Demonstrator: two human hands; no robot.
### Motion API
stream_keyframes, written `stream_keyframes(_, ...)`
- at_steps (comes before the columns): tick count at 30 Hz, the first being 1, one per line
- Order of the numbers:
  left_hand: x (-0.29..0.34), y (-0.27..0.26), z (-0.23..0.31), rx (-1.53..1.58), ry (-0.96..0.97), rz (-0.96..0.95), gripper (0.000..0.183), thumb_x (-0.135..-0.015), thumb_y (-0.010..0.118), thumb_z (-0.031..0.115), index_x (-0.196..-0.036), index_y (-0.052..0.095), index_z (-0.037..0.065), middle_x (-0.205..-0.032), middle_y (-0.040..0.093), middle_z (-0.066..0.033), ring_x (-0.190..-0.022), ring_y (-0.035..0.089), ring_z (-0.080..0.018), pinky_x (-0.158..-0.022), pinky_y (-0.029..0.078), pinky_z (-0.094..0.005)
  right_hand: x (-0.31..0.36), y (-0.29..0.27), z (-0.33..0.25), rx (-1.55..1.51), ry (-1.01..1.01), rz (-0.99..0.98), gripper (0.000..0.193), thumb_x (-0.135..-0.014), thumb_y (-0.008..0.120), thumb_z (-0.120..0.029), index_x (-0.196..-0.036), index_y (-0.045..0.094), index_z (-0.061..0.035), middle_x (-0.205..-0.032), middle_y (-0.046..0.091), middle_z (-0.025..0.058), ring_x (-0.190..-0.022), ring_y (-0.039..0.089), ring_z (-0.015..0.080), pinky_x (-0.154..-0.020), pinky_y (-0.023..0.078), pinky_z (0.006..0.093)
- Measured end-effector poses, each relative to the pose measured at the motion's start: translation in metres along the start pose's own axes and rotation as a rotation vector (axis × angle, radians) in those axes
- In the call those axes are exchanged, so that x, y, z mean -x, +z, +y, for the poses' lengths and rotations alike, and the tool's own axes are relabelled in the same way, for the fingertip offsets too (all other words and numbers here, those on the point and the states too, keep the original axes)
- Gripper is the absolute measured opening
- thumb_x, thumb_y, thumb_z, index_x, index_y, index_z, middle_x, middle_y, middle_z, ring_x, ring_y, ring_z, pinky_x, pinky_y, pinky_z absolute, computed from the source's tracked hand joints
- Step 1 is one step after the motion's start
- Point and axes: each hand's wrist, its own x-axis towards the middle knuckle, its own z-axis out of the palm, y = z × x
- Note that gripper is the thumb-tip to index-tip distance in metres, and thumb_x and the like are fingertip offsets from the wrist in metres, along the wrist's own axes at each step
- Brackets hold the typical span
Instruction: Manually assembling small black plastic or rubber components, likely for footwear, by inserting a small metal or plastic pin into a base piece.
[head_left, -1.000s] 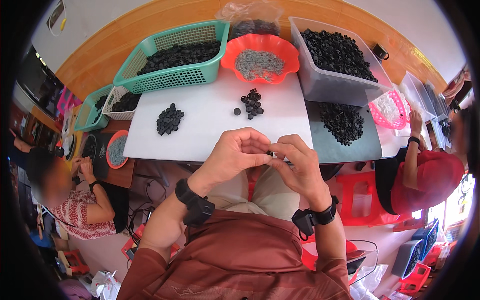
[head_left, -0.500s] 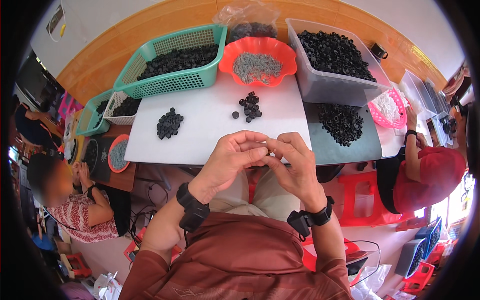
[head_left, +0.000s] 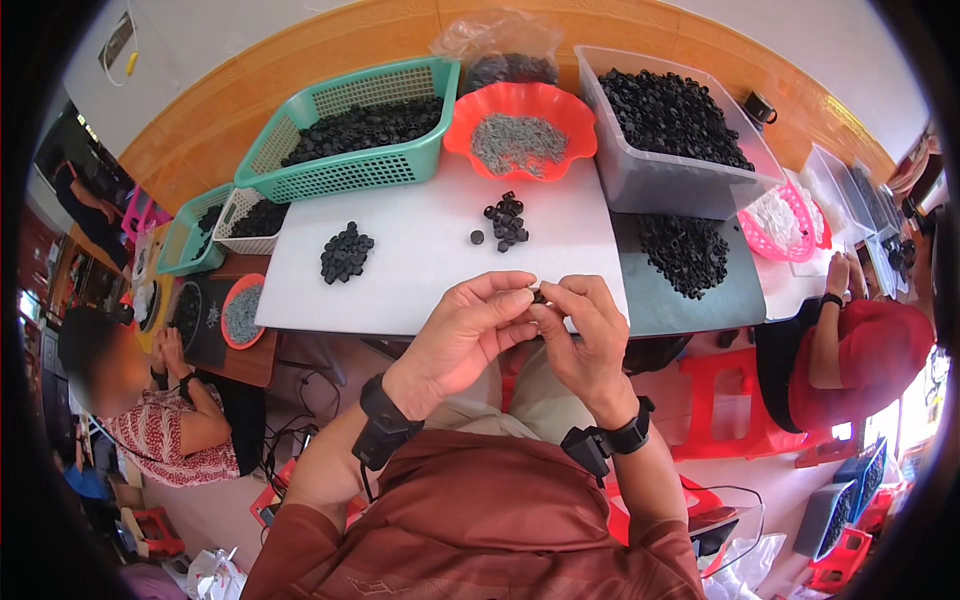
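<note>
My left hand [head_left: 478,315] and my right hand [head_left: 585,335] meet fingertip to fingertip at the table's near edge. Pinched between them is a small black part [head_left: 539,297], mostly covered by the fingers, so its exact shape cannot be made out. Beyond the hands, a loose group of small black caps [head_left: 508,222] lies on the white board [head_left: 420,270], with a single cap [head_left: 476,237] apart on its left. Further left sits a tighter heap of black pieces [head_left: 347,252]. A red scalloped bowl [head_left: 584,120] at the back holds small grey pins.
Back left stands a green basket [head_left: 350,180] of black parts; back right, a clear bin [head_left: 650,180] of black parts. A black heap [head_left: 685,255] lies on the dark green mat [head_left: 640,295]. People sit working at the left [head_left: 170,430] and right [head_left: 850,360].
My hands stay together, the left one's lower fingers opening out a little and the small black part showing slightly more. The view has shifted slightly. At the right, the other person's hands have come up together.
</note>
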Motion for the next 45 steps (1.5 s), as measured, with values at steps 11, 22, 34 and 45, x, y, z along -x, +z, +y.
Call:
stream_keyframes(11, -0.004, -0.004, 0.004, -0.536, 0.285, 0.207, 0.023, -0.098, 0.07, 0.012, -0.119, 0.068, 0.002, -0.108, 0.074, -0.0069, -0.093, 0.068, -0.0129, -0.081, 0.057, -0.0286, 0.006, 0.006, 0.007, 0.023, 0.044, 0.005, 0.024, -0.091, 0.072, 0.002, -0.114, 0.065, -0.0016, -0.099, 0.063, 0.0146, -0.074, 0.065, 0.0261, -0.062, 0.053, 0.0341)
stream_keyframes(22, -0.043, -0.048, 0.045, -1.736, 0.715, 0.341, 0.026, -0.087, 0.073, 0.009, -0.113, 0.073, 0.004, -0.105, 0.074, -0.0125, -0.101, 0.066, -0.0287, -0.088, 0.053, -0.0384, 0.01, 0.001, 0.012, -0.067, 0.165, 0.003, 0.019, -0.092, 0.071, 0.001, -0.11, 0.066, 0.0011, -0.099, 0.063, 0.0138, -0.074, 0.062, 0.023, -0.063, 0.051, 0.0313)
stream_keyframes(34, -0.041, -0.057, 0.046, -1.325, 0.506, 0.213, 0.019, -0.091, 0.072, 0.005, -0.109, 0.075, 0.0, -0.101, 0.075, -0.0084, -0.088, 0.071, -0.0163, -0.078, 0.056, -0.0294, 0.009, 0.002, 0.016, -0.103, 0.224, -0.024, 0.019, -0.092, 0.071, 0.001, -0.111, 0.066, 0.0008, -0.099, 0.062, 0.0126, -0.077, 0.062, 0.0214, -0.065, 0.051, 0.0314)
stream_keyframes(45, -0.019, -0.048, 0.035, -0.343, 0.167, 0.148, 0.024, -0.098, 0.068, 0.005, -0.121, 0.068, -0.002, -0.111, 0.073, -0.0103, -0.094, 0.072, -0.0168, -0.087, 0.062, -0.0303, 0.002, 0.01, 0.016, -0.101, 0.186, -0.051, 0.023, -0.089, 0.072, 0.003, -0.111, 0.066, -0.0006, -0.1, 0.064, 0.0144, -0.077, 0.063, 0.0246, -0.065, 0.051, 0.0326)
